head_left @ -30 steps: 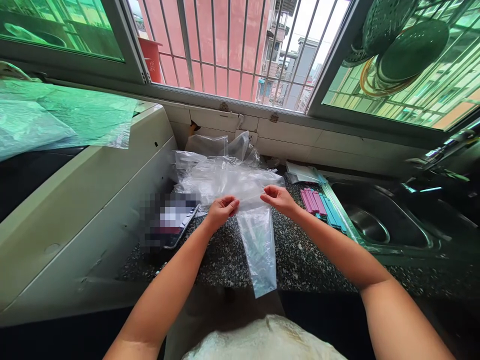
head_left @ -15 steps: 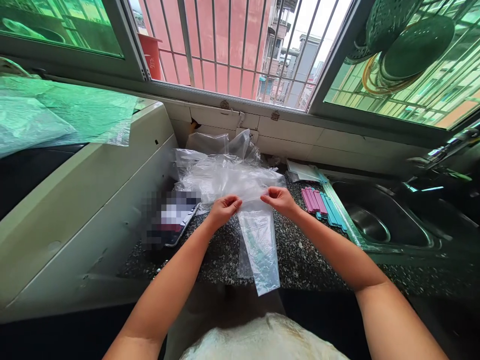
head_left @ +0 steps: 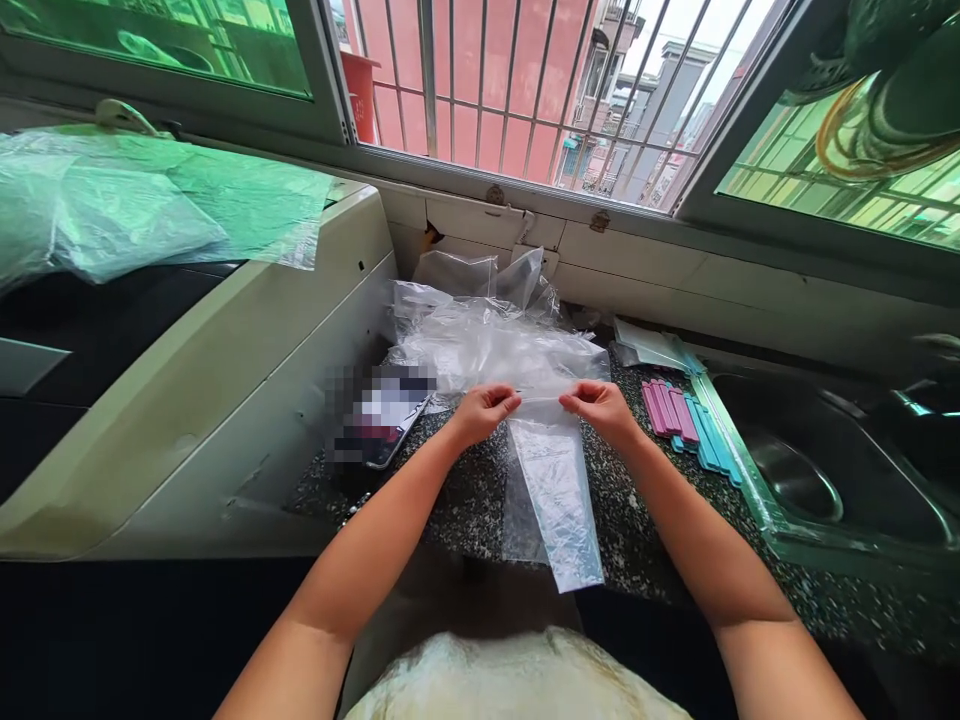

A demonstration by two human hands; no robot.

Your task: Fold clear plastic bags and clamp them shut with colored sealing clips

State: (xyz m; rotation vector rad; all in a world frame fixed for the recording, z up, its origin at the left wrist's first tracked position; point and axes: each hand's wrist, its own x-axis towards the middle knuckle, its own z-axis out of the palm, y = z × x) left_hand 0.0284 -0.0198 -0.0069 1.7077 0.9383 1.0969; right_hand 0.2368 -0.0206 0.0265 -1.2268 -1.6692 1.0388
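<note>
Pinching the top edge of a clear, narrow plastic bag point(head_left: 559, 490) over the speckled stone bench's point(head_left: 645, 540) front edge, the left hand point(head_left: 484, 410) and right hand point(head_left: 600, 405) are holding it taut; even tension should keep its mouth straight.

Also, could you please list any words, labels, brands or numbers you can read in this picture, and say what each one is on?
None can be read.
Phone on the countertop: screen blurred out.
Clear plastic bag pinched by left hand and right hand: no print shows.
Pink and teal clips: no lettering shows.
</note>
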